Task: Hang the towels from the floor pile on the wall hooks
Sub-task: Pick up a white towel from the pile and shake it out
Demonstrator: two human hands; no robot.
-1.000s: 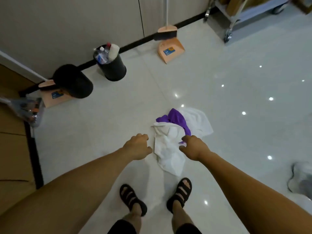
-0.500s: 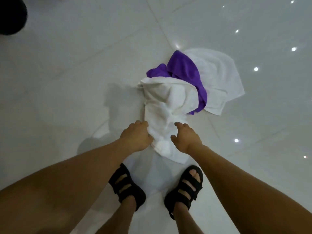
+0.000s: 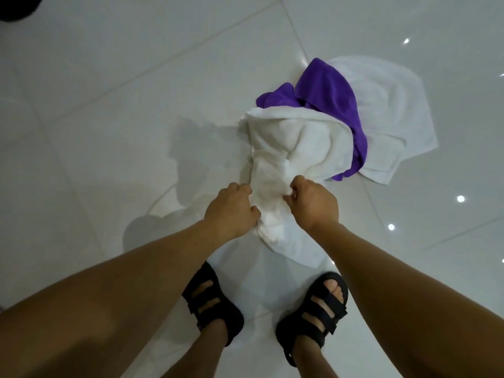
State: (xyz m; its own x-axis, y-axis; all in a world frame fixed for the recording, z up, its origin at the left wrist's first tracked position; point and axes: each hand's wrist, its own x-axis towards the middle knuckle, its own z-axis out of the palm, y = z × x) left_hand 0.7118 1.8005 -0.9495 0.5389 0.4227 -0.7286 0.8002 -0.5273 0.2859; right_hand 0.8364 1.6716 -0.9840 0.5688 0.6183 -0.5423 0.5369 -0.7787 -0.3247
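Both hands grip the near end of a crumpled white terry towel [image 3: 286,148] lying on the glossy pale tiled floor [image 3: 109,105].

At the centre of the frame the left hand [image 3: 231,211] has its fingers curled together and clamped on the towel's left edge. The right hand [image 3: 313,203] has its fingers bent and pinching the cloth's right edge, so the fabric bunches between the two. The white towel's far end lies over a rumpled purple cloth towel [image 3: 327,91] in the upper right. The purple towel in turn rests on a second flat white towel [image 3: 387,105] spread on the floor behind it. The three together form the pile. Below the hands, at lower centre, stand two feet in black strapped sandals [image 3: 212,304], just short of the towel's near corner. A dark rounded object [image 3: 16,6] is cut off at the upper left corner.
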